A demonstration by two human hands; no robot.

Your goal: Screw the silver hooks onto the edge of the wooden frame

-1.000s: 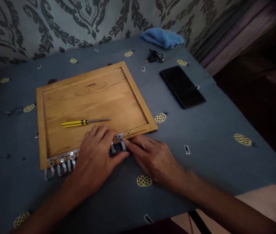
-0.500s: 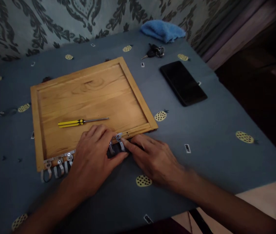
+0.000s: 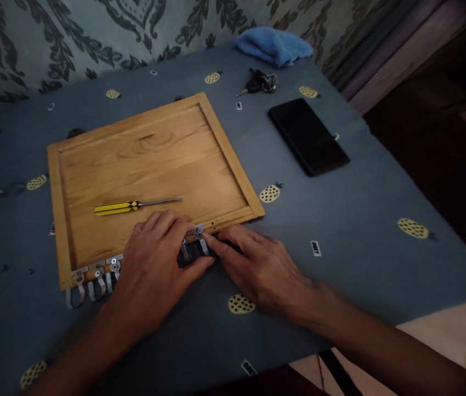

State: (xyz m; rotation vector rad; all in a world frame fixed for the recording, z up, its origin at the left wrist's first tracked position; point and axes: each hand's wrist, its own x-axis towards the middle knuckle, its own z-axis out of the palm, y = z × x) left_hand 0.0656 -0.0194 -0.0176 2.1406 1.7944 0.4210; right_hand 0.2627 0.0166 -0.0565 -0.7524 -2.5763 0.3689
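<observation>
A wooden framed panel (image 3: 134, 165) lies flat on the table. Along its near edge runs a metal hook rail (image 3: 100, 271) with several curved hooks and screws. My left hand (image 3: 154, 258) covers the rail's middle, fingers curled over the edge and thumb below it. At the rail's right end, my right hand (image 3: 253, 264) has its fingers bent, with the index fingertip pressed against the last hook (image 3: 201, 237). Beyond that hook, two small dark holes show in the frame. A yellow-and-black screwdriver (image 3: 121, 207) rests on the panel, touched by neither hand.
A black phone (image 3: 308, 137) lies to the right of the panel. Behind it are a bunch of keys (image 3: 260, 82) and a folded blue cloth (image 3: 273, 45). Patterned blue cloth covers the table (image 3: 352, 264), whose right edge drops into shadow. A patterned wall covering stands at the back.
The whole view has shifted slightly, so things sit a little higher and further left. Both hands keep almost the same hold on the rail.
</observation>
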